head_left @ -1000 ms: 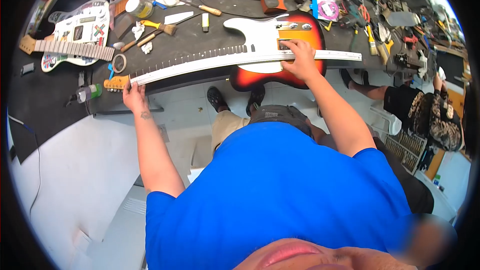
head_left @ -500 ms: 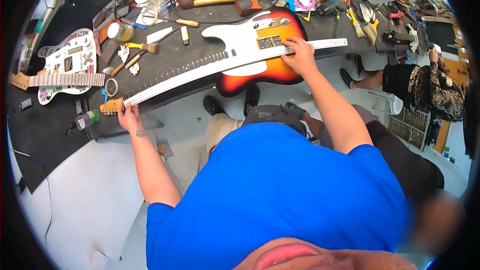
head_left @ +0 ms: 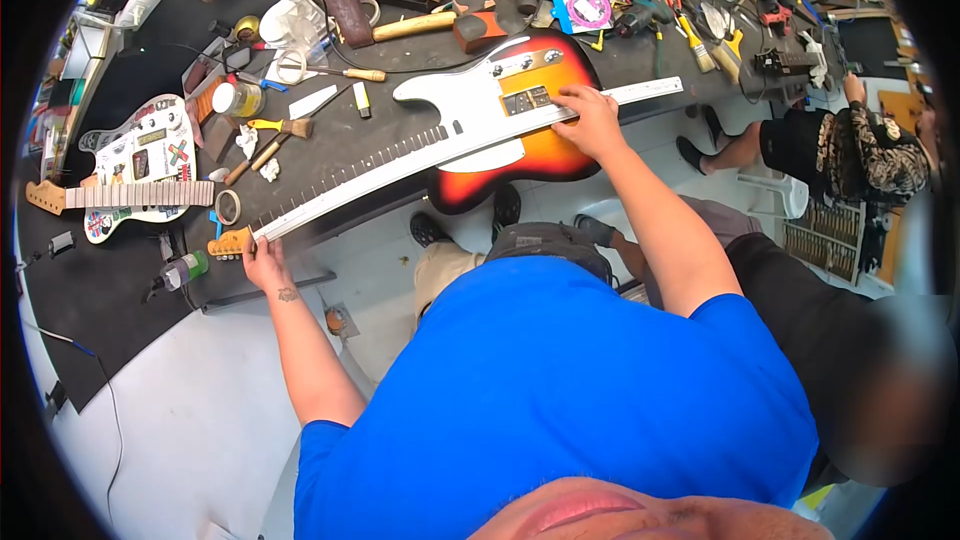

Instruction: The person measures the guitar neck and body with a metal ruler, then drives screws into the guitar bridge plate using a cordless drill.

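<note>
A sunburst electric guitar [head_left: 565,65] with a white pickguard lies on the dark bench, its neck pointing left. Along the neck and across the body rests a long white straightedge [head_left: 400,162], which covers part of the fretboard. My left hand [head_left: 267,265] grips the straightedge's left end beside the orange headstock [head_left: 231,243]. Over the guitar body, my right hand [head_left: 592,122] holds the straightedge near its right end, fingers bent over its upper edge close to the bridge. No strings can be made out on the guitar.
A sticker-covered guitar [head_left: 150,155] lies at the left, near a tape ring [head_left: 228,206] and a green-labelled bottle [head_left: 185,270]. Brushes, a hammer [head_left: 415,26], a jar [head_left: 237,99] and many tools line the back. A co-worker [head_left: 835,145] is at the right; another person in black [head_left: 790,330] is closer.
The view has shifted and tilted, so the bench and guitar appear at a steeper slant. Both hands stay on the straightedge at nearly the same places.
</note>
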The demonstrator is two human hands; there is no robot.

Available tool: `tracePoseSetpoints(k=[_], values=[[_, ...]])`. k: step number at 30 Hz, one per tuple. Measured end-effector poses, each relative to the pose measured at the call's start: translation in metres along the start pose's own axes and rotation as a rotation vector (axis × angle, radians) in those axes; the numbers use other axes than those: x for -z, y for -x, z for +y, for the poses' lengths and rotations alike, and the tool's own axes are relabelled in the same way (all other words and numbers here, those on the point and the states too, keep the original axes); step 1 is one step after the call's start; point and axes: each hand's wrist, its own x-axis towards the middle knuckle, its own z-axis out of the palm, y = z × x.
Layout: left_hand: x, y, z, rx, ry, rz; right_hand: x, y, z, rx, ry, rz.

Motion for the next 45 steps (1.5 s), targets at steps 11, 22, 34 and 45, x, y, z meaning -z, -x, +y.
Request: tracePoseSetpoints(k=[11,22,34,45], values=[[-0.002,0.001,-0.001,-0.017,0.042,-0.031,0.008,-0.005,0.003,0.034,0.045,-0.060],[-0.003,0.003,0.002,-0.019,0.047,-0.029,0.009,-0.005,0.005,0.053,0.042,-0.059],[-0.004,0.005,0.004,-0.009,0.031,-0.023,0.010,-0.009,0.010,0.100,0.059,-0.061],[-0.002,-0.001,0.002,-0.012,0.025,-0.008,0.010,-0.009,0.011,0.161,0.096,-0.019]])
